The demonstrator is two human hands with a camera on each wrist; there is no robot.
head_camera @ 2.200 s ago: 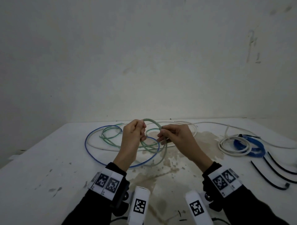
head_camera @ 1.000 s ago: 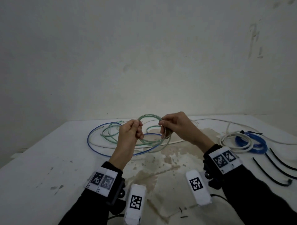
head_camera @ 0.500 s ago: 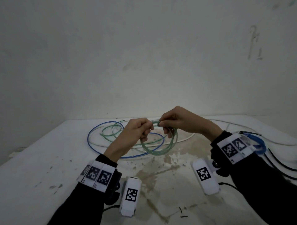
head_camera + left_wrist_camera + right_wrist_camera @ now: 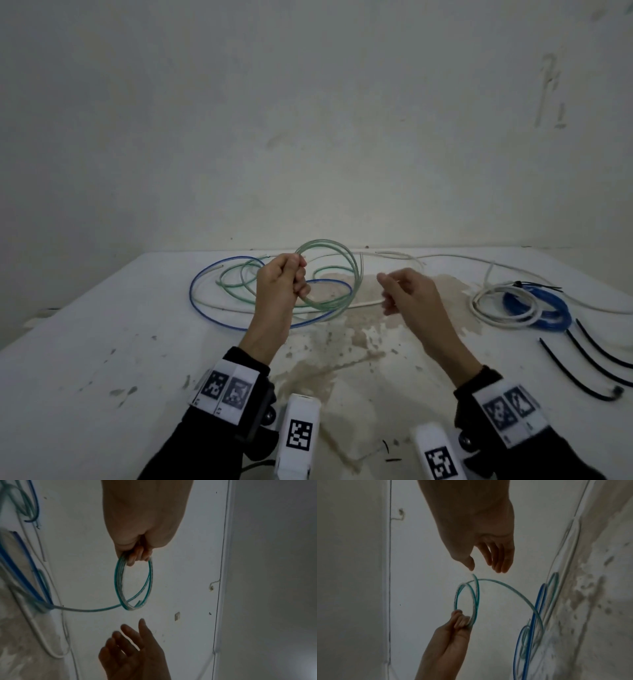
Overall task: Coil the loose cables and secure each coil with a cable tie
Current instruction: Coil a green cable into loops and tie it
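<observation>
Green, glossy and thin, the green cable [image 4: 330,274] forms a few round loops that we pinch at the rim in our left hand [image 4: 281,284], fingers curled tight around the strands; the wrist views show the loops overlapping, but motion blur keeps us from counting them. One strand trails from the coil down to the table [image 4: 102,342], where it mixes with a loose blue cable [image 4: 219,274] and a loose white cable [image 4: 366,303] in a tangle we cannot sort out. Our right hand [image 4: 407,294] hangs just beside the coil with fingers relaxed and apart, holding nothing. To the right lie a white coil [image 4: 503,305] and a blue coil [image 4: 541,308], overlapping; whether they are tied is hard to make out. Near them lie slim black cable ties [image 4: 579,373], some cut off by the frame edge. Brownish stains mottle the matte white tabletop.
</observation>
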